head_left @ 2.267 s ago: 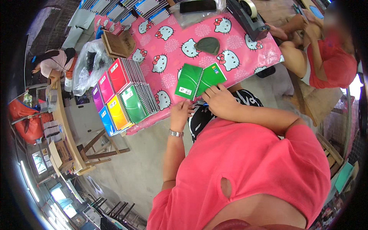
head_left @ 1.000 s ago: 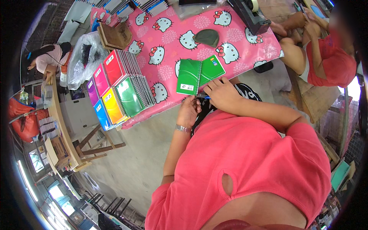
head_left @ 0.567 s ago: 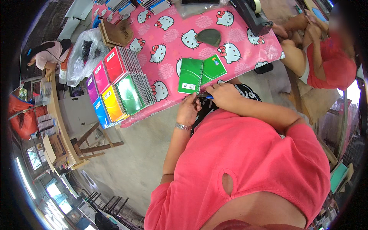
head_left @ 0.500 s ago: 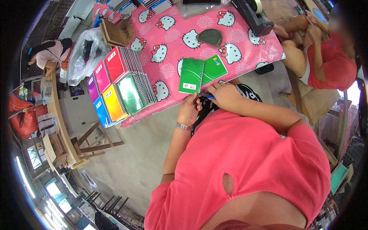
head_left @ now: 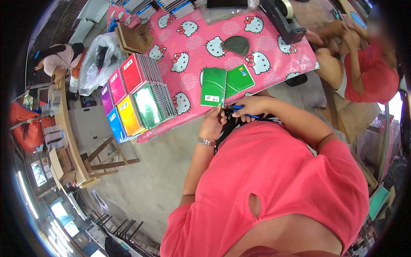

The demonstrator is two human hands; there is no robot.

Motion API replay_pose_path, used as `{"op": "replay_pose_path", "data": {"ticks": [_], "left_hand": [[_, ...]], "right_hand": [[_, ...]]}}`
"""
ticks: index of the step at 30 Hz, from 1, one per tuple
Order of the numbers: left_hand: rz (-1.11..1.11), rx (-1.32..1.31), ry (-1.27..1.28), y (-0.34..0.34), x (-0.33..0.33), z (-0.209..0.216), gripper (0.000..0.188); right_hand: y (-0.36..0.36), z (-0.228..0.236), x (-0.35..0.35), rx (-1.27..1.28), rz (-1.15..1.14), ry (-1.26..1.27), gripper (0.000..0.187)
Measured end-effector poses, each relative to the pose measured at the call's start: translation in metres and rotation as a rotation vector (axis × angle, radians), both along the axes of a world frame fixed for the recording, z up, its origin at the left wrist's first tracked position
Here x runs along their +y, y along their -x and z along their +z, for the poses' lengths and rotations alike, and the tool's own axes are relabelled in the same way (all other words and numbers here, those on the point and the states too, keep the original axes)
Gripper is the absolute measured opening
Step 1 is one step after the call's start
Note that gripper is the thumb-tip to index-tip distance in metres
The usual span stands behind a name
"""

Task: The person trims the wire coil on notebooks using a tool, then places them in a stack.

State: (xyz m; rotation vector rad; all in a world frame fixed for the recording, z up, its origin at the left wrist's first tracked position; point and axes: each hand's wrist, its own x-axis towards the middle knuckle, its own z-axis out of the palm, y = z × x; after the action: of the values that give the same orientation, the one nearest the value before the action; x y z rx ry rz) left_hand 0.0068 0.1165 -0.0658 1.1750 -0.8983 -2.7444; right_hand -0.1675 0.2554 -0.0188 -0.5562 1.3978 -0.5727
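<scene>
A green spiral notebook (head_left: 212,83) lies open at the table's near edge, its other green cover (head_left: 239,80) spread to the right of the wire coil. My left hand (head_left: 211,123), with a metal watch on its wrist, is closed on the notebook's lower corner by the coil's end. In my right hand (head_left: 249,107) are blue-handled pliers (head_left: 252,116), their jaws pointing left at that same coil end. My fingers partly hide the jaws and the wire there. A dark green rounded pouch (head_left: 235,44) rests beyond the notebook.
Stacked spiral notebooks (head_left: 139,100) in several colours stand at the table's left. A tape dispenser (head_left: 287,23) is at the far right corner. A seated person in red (head_left: 364,70) is on the right; another person (head_left: 58,62) bends over at far left.
My right hand has shifted and turned, so more of the blue handles shows and the jaws are at the coil end. My left hand and the notebook stay nearly in place.
</scene>
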Motion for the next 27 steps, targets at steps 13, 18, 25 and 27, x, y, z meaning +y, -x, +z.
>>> {"op": "replay_pose_path", "data": {"ticks": [13,18,25,27], "left_hand": [[0.068,0.043,-0.039,-0.004,-0.002,0.036,0.014],[0.216,0.173,0.202,-0.022,-0.029,0.101,0.012],[0.539,0.129,0.231,-0.062,-0.082,0.112,0.013],[0.656,0.019,-0.056,-0.07,-0.073,0.104,0.023]], "right_hand": [[0.092,-0.005,0.043,1.577,-0.327,0.227,0.054],[0.092,-0.033,0.048,1.718,-0.318,0.304,0.058],[0.09,-0.03,0.045,1.715,-0.314,0.238,0.059],[0.089,-0.029,0.045,1.714,-0.306,0.248,0.059]]}}
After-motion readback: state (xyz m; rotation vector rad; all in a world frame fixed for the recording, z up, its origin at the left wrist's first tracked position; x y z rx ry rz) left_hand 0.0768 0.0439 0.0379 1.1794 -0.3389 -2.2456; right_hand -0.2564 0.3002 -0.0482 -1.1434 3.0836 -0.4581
